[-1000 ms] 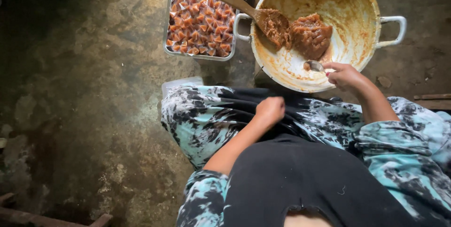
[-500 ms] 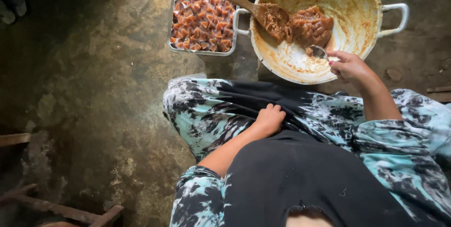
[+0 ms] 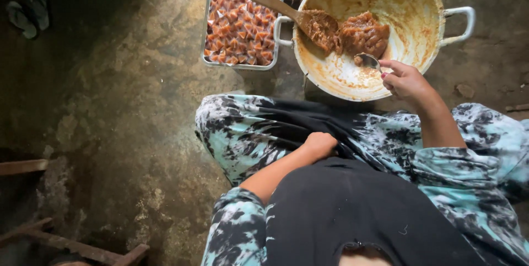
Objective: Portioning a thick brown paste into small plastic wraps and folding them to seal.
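Seated worker portioning a brown paste, seen from the head camera. The metal spoon (image 3: 368, 60), pinched by its handle in the closed fingers of the right hand (image 3: 405, 81), has its bowl lying against the near edge of the lump of sticky brown paste (image 3: 362, 33), an angle that suits scraping off a small amount; whether the bowl is already loaded cannot be told. The paste sits in a large, cream-coloured two-handled pan (image 3: 424, 40), its inner wall smeared with residue, which stands on the floor directly in front of the knees so that the arm reaches it without stretching. A wooden paddle (image 3: 286, 10) rests in the pan with its blade buried in the paste and its handle propped over the left rim, out of the spoon's way. Just beside the pan, touching or nearly touching its left handle, lies a rectangular metal tray (image 3: 206, 34) filled with small orange-brown wrapped pieces, within easy reach of either arm. The left hand (image 3: 319, 145) is curled shut and rests on the patterned fabric of the lap; what, if anything, it encloses is hidden. A pair of sandals (image 3: 27, 12) lies well apart on the rough concrete floor (image 3: 127, 112).
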